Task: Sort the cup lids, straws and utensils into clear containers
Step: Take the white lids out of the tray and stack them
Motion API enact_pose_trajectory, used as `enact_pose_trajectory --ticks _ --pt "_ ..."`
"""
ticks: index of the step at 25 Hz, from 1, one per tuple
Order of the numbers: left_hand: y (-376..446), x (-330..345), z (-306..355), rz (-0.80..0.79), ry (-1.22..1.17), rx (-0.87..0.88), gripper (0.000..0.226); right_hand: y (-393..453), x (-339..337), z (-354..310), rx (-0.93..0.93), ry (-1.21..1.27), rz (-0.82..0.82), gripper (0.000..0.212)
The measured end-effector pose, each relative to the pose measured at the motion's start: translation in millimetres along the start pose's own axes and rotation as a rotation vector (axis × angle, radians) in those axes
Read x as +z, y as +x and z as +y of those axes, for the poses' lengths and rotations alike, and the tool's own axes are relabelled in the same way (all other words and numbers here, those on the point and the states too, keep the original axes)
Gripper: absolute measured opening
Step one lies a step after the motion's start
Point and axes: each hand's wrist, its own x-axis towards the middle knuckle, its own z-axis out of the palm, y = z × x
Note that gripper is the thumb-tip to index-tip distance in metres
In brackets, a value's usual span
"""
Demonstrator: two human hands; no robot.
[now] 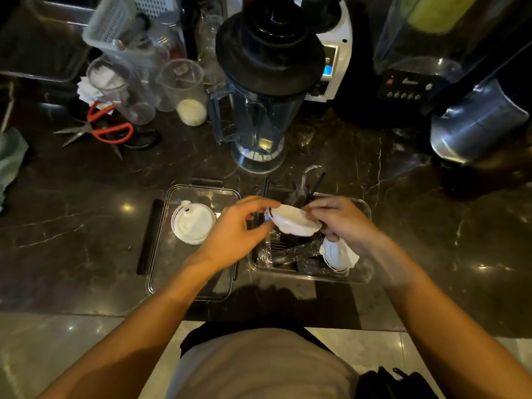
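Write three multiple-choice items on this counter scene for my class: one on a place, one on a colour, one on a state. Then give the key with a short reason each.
1. Where does the loose white lid lie?
A. In the left clear container
B. On the blender jug
C. On the floor

2. What colour are the scissor handles?
A. Blue
B. Orange-red
C. Green

3. What are the hands doing with the lid held up?
A. Both rest flat on the counter
B. Only the right touches it
C. The left hand and right hand hold it between them

Key: 1 A, the lid sits inside the left container's walls. 2 B, the handles show orange-red against the dark counter. 3 C, fingers of both hands pinch its opposite edges above the right container.
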Motion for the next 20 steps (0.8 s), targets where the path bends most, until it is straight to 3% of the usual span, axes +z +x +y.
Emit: enact_pose_trajectory --ticks 2,5,11,15,20 --pt "-4 -6 3 0.086 -0.088 -0.039 0.032 4 9 -8 -0.005 0.060 -0.073 0.020" --pt "-12 -19 4 0.153 -0.246 -0.097 0.024 7 28 -24 -0.028 0.116 -0.032 0.025" --pt "-28 -50 -23 0.303 -0.322 -0.203 0.018 18 67 -49 -0.185 0.158 -0.101 0.031" --pt "-44 -64 -49 0.399 -0.296 -0.354 0.026 31 103 -57 -0.223 -0.079 -0.139 0.013" --pt "-66 -75 -90 0.517 -0.331 -0.581 0.027 55 158 -51 -0.190 -0.392 -0.118 0.012"
